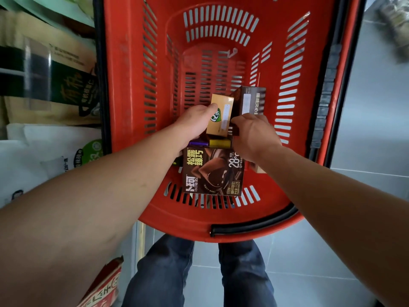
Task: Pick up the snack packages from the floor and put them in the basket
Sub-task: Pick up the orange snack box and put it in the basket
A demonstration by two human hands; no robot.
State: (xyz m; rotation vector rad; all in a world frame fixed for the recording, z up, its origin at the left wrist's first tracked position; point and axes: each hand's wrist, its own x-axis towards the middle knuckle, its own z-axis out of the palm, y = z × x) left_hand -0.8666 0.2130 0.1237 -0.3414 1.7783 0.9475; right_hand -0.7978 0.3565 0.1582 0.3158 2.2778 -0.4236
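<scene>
A tan box (221, 116) is gripped by the left hand (195, 122), a dark box (249, 103) by the right hand (254, 136), inside the basket (124, 85). Several boxes are already deposited; release remains.

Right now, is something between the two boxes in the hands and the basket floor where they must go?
Partly. The left hand holds the tan box, the right hand the dark brown box, both inside the red basket. Below them lie a large chocolate box and smaller packages; the slotted floor farther in is bare.
</scene>
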